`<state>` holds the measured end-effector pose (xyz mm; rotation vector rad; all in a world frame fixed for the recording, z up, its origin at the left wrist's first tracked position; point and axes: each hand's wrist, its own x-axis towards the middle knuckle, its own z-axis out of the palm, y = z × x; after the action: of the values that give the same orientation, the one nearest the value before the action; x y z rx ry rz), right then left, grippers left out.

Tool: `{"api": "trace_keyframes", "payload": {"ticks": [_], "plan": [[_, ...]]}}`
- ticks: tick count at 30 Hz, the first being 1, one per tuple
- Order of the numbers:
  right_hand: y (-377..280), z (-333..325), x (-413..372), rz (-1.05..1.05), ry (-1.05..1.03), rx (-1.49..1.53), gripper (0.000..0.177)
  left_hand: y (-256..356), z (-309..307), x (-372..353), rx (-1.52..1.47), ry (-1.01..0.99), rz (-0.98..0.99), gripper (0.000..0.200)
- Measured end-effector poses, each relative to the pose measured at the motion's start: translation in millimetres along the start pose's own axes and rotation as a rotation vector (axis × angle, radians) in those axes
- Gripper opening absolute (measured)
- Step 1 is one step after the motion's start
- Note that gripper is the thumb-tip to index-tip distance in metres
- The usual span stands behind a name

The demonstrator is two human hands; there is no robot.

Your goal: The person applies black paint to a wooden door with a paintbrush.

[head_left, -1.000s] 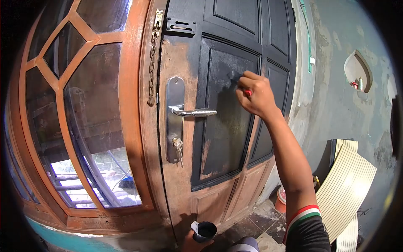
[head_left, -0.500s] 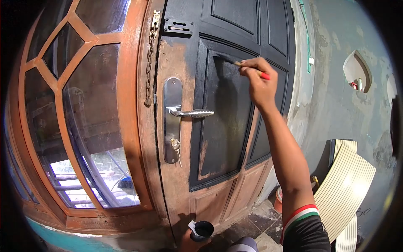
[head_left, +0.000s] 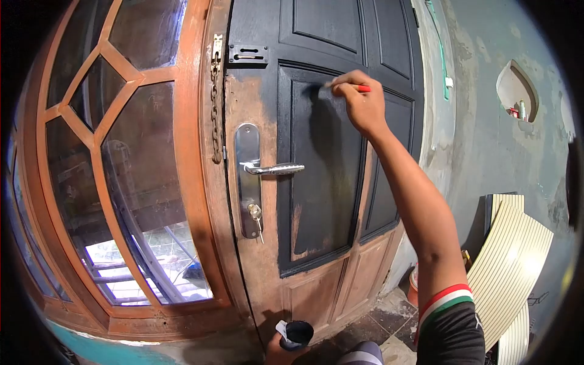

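My right hand (head_left: 362, 102) grips a paintbrush (head_left: 363, 89) with a red handle end, its bristles at the upper part of the door's middle panel. Black paint covers the upper door (head_left: 328, 146), while brown wood shows around the lock and along the bottom. At the bottom of the view, my left hand (head_left: 278, 351) holds a dark cup (head_left: 298, 333) with a whitish scrap at its rim. A silver handle (head_left: 283, 168) sticks out from the lock plate, and keys (head_left: 255, 213) hang in the lock below it.
An orange-brown window frame (head_left: 194, 182) stands at the left, beside a hanging chain (head_left: 215, 109). Ribbed cream panels (head_left: 511, 261) lean against the grey wall (head_left: 474, 152) at the right. A wall niche (head_left: 517, 91) holds small items.
My right hand and the brush have moved slightly left on the panel. The view has shifted a little. My left hand still holds the cup.
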<state>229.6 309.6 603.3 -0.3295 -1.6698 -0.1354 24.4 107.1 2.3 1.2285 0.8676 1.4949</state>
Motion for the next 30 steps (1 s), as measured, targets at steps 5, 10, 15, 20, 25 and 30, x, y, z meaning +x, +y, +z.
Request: {"api": "trace_keyframes", "payload": {"ticks": [5,10,15,20,25,30], "plan": [[9,24,-90,-0.266,0.037,-0.021,0.011,51,-1,-7,0.258,-0.052,0.074,0.074],[-11,10,-191,0.074,-0.488,-0.024,0.012,83,16,-54,0.277,0.104,-0.055,0.081],[-7,-5,-72,0.198,-0.302,-0.074,0.014,136,31,-24,0.327,0.101,-0.042,0.080],[4,-20,12,-0.275,0.103,-0.081,0.003,247,65,2,0.334,-0.007,-0.007,0.076],[-25,10,-152,0.269,-0.064,0.049,0.011,343,71,10,0.326,0.009,-0.106,0.076],[-41,10,-272,0.840,-0.027,-0.067,0.012,444,56,-2,0.361,0.057,-0.148,0.079]]}}
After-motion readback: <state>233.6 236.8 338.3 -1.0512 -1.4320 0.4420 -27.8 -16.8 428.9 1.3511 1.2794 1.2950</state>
